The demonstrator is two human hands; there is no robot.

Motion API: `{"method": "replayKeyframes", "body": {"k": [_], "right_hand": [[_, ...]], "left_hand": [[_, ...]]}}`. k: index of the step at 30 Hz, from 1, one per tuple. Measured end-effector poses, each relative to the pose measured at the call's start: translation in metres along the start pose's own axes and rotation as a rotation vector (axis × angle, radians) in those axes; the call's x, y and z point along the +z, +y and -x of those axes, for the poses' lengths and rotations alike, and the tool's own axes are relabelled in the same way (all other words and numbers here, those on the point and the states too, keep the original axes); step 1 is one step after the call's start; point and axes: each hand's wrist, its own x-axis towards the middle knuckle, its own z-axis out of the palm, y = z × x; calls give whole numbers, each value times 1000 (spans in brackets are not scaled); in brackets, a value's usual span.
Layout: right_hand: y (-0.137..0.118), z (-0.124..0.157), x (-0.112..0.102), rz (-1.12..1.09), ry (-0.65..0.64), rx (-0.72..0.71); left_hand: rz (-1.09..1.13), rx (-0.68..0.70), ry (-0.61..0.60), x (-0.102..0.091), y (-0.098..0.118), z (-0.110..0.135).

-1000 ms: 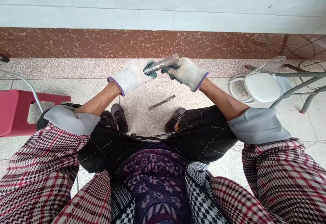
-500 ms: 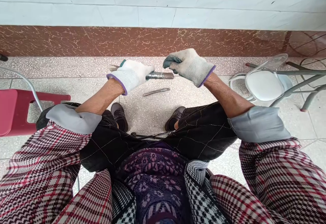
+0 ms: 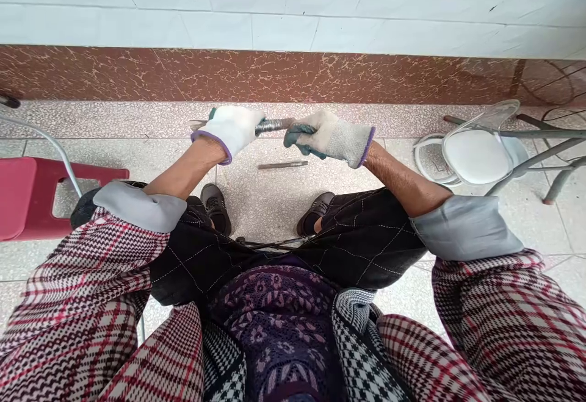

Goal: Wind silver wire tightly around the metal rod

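Observation:
My left hand (image 3: 235,130), in a white knit glove with a purple cuff, is closed around a stick wound with silvery wire (image 3: 272,125). The stick lies nearly level, and its pale left end pokes out past the glove. At the stick's right end is my right hand (image 3: 315,135), gloved with dark green fingertips. Its fingers are curled together in a pinch, hiding whatever is between them. Below the hands, a thin metallic rod (image 3: 282,165) shows against the floor; I cannot tell whether it rests there or hangs.
A red plastic stool (image 3: 27,201) stands at the left. A white folding seat (image 3: 478,155) and grey metal legs (image 3: 531,167) are at the right. Ahead runs a tiled wall (image 3: 293,30) with a reddish-brown base strip (image 3: 274,77). My shoes (image 3: 215,208) are on the speckled floor.
My right hand has come down from above the stick to its right end. The stick has tilted toward level and shifted left with my left hand. The thin rod below has turned slightly.

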Motion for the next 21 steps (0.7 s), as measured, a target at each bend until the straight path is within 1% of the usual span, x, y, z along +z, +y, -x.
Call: {"method": "replayKeyframes", "body": {"k": [2, 3, 5, 6, 8, 11, 12, 14, 15, 17, 19, 21], "right_hand": [[3, -3, -9, 30, 71, 8], [6, -6, -13, 36, 112, 18], [15, -12, -21, 25, 168, 45], [20, -14, -23, 2, 177, 54], [27, -17, -24, -76, 193, 57], [24, -13, -15, -179, 201, 48], [20, -11, -10, -177, 184, 48], [8, -6, -2, -116, 96, 44], [3, -3, 1, -74, 52, 40], [-6, 0, 3, 3, -4, 40], [-7, 0, -2, 74, 1, 50], [-2, 0, -12, 123, 47, 66]], "left_hand": [[-119, 34, -113, 7, 8, -1], [-131, 63, -143, 9, 12, 0], [-79, 118, -138, 8, 22, 7], [-19, 145, -108, 6, 25, 11], [173, 180, 1, -1, 29, 18], [500, 139, 168, -11, 24, 22], [562, 109, 198, -13, 21, 21], [586, 61, 207, -12, 15, 17], [551, 50, 194, -10, 13, 14], [375, 28, 130, -4, 11, 7], [126, 26, 34, 2, 13, 1], [-54, 87, -33, 8, 16, -2]]}}
